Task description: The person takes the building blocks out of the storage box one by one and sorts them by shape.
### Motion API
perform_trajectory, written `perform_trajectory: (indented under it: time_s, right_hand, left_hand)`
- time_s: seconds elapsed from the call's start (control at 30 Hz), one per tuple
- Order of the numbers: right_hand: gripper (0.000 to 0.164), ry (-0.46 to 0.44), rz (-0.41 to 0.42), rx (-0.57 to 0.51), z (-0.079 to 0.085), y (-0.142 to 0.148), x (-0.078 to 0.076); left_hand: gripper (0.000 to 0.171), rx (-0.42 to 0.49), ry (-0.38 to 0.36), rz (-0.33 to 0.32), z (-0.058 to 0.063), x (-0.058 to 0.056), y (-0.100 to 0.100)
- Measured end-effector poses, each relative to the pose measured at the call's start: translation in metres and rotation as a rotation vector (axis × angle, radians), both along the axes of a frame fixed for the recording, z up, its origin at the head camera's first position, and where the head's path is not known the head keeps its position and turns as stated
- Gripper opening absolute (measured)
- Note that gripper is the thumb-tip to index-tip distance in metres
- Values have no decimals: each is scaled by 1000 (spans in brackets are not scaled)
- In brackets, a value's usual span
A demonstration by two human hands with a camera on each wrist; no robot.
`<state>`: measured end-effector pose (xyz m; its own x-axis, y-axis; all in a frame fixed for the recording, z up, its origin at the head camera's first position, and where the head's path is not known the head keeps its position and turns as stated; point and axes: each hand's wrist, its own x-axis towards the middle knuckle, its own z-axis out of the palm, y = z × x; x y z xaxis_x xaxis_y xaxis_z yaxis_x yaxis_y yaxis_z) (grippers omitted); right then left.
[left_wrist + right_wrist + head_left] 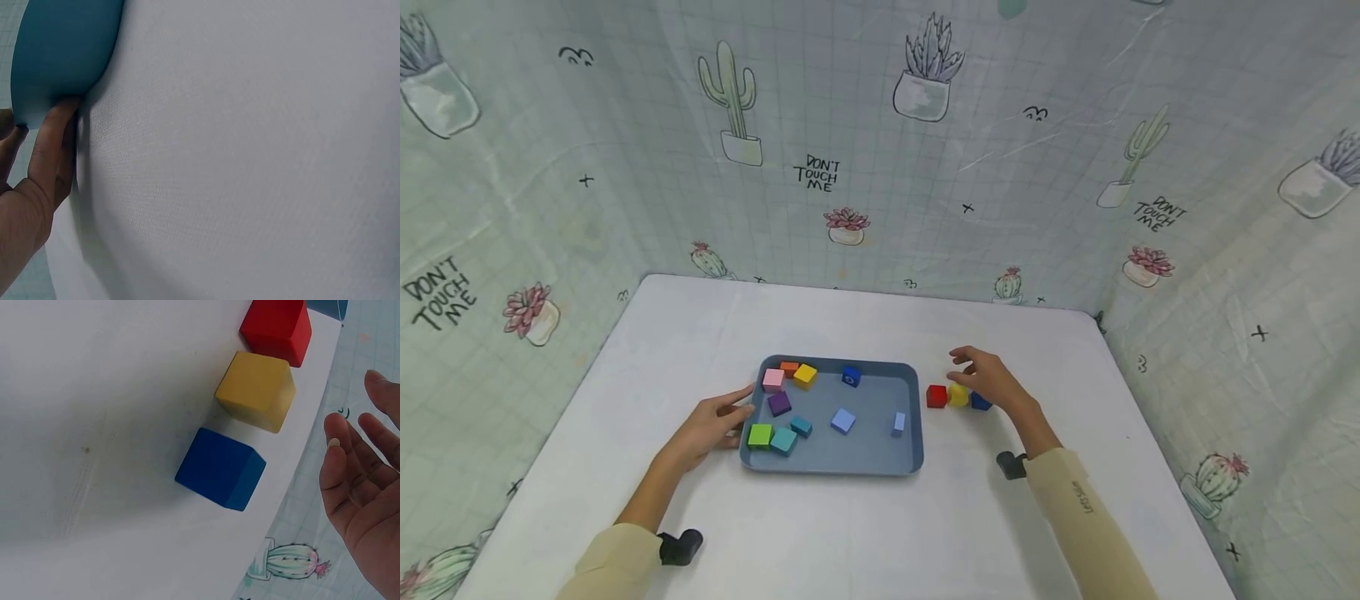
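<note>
At the left side of a blue-grey tray (831, 472), my left hand (706, 429) grips its edge. In the left wrist view the fingers (47, 150) press against the tray's outer wall (65, 50) and rim. My right hand (992, 381) hovers over a short row of blocks on the table, right of the tray, with thumb and fingertips apart and nothing held. That row has a red cube (936, 396) nearest the tray, a yellow cube (958, 396) in the middle and a blue cube (219, 469) at the right, partly covered by the hand in the head view.
Inside the tray lie several blocks, among them a pink one (773, 381), a purple one (779, 404), a green one (760, 437) and a light blue one (843, 421). Patterned cloth (887, 183) hangs behind and beside the white table (850, 533).
</note>
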<state>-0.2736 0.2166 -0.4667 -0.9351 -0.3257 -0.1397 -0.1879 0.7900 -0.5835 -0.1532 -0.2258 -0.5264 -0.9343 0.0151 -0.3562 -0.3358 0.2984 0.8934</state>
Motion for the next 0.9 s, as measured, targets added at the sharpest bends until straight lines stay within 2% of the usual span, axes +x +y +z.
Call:
perform_trajectory:
  time_s: [0.73, 0.9]
  right_hand:
    - [46, 26, 65, -11, 3, -32, -3]
    - [46, 11, 60, -16, 5, -37, -1]
  left_hand:
    - [57, -6, 2, 17, -1, 3, -2]
    - [57, 22, 20, 1, -2, 2, -1]
